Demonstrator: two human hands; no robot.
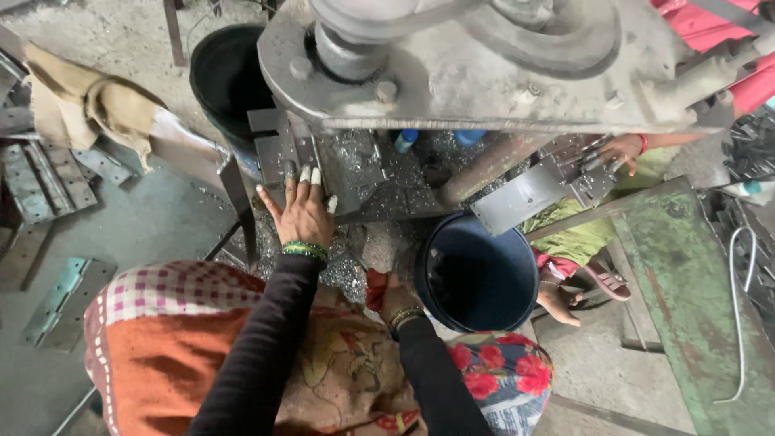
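My left hand (302, 208) rests flat with fingers spread on the metal table of a grey press machine (484, 73), its fingertips wrapped in white tape and touching a flat metal plate (278, 149). It holds nothing. My right hand (393, 300) is low by my lap, next to the dark blue bucket (476, 278), fingers curled on a red piece of cloth (375, 291). Metal shavings cover the press table (363, 165).
Another person's hand (620, 149) handles metal plates at the right of the machine. A second black bucket (230, 77) stands behind left. Hinge plates (60, 299) lie on the floor at left, a green metal table (686, 274) at right.
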